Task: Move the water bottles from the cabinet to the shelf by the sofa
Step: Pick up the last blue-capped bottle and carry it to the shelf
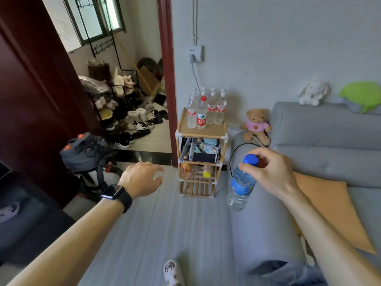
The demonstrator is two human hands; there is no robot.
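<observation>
My right hand (pixel 272 172) grips a clear water bottle (pixel 240 186) with a blue cap and blue label by its neck; the bottle hangs tilted in front of the sofa arm. My left hand (pixel 142 178), with a black watch on the wrist, is held out empty, fingers spread, over the floor. Straight ahead stands a small bamboo shelf (pixel 201 132) against the wall next to the grey sofa (pixel 321 145). Several clear bottles (pixel 208 109) stand on its top tray, one with a red cap. The cabinet is not in view.
A teddy bear (pixel 256 125) sits on the sofa arm beside the shelf, with a cable draped there. An orange cushion (pixel 332 209) lies on the seat. A grey vacuum cleaner (pixel 86 155) stands at left by a dark red door. Shoes fill the doorway room behind.
</observation>
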